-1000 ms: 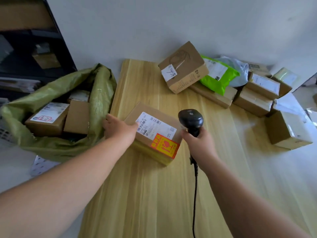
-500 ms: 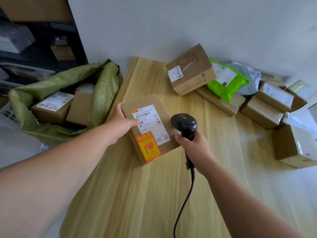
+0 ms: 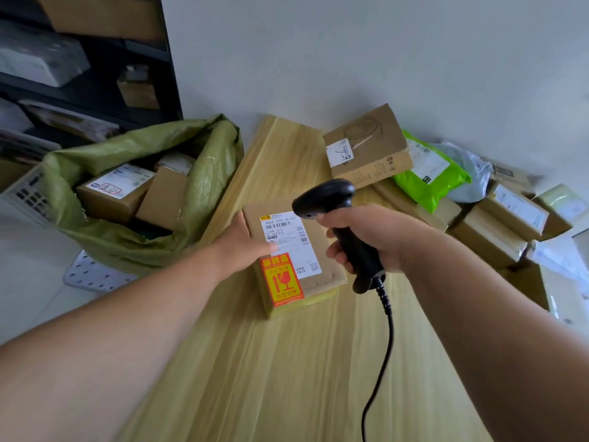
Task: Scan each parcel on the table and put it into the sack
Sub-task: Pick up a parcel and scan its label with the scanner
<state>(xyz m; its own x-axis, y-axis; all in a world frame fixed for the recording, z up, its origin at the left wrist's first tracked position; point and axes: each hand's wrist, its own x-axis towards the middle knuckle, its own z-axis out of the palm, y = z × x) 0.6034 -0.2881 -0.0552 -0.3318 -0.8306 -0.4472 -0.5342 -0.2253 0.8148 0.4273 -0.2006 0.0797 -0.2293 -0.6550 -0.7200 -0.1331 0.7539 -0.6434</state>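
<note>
Looks like the scan step is on right now. The left hand (image 3: 242, 242) lies flat on the parcel (image 3: 294, 256), fingers together on its label, pinning it to the table (image 3: 287, 378) near the left edge. The right hand (image 3: 366, 237) has its fingers wrapped round the scanner (image 3: 338, 218), head hanging over the barcode. Next I'd guess: lift the box left into the green sack (image 3: 204, 186), which already shows at least 2 boxes.
</note>
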